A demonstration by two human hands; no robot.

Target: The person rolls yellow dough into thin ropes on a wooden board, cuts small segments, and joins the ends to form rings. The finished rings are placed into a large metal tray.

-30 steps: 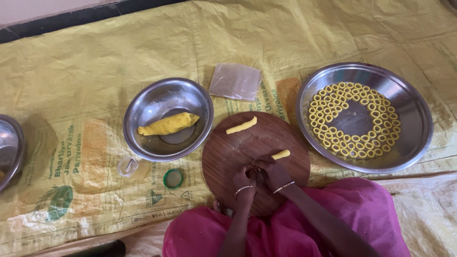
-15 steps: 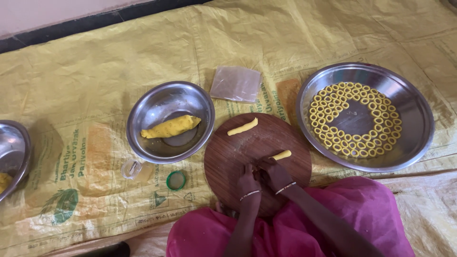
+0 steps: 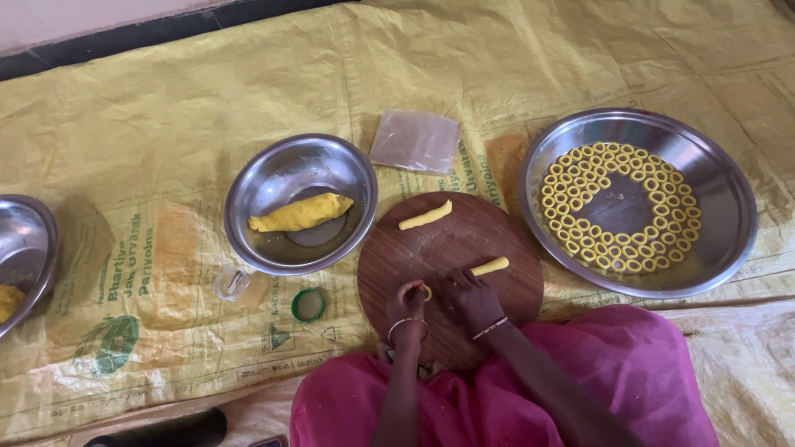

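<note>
The person is sitting at the near edge of a yellow woven sheet [image 3: 207,108] spread on the floor, with a round wooden board [image 3: 451,248] lying right in front of the pink-clad lap. Both hands are resting on the near part of that board, close beside each other. The left hand [image 3: 407,300] is pinching a small yellow dough ring [image 3: 426,291] between its fingertips — the fingers are curled in around it. The right hand [image 3: 470,296] is lying just beside it, fingers bent and pressing toward the same small piece; whether it is actually gripping the dough cannot be told from here.

Two short rolled dough sticks are lying on the board: one [image 3: 490,266] just beyond the right hand, nearly touching its fingertips, the other [image 3: 426,214] near the far edge, well apart from the hands.

To the right of the board a wide steel plate [image 3: 729,207] is holding many small dough rings [image 3: 617,248] laid in a broad band around a bare middle. To the left a steel bowl [image 3: 273,178] is holding a yellow dough lump [image 3: 301,213]. A clear plastic sheet [image 3: 414,141] is lying beyond the board. Near the bowl's front edge a small clear cap [image 3: 232,283] and a green-rimmed lid [image 3: 308,305] are lying on the sheet — and another steel bowl [image 3: 25,240] is showing at the left edge.
</note>
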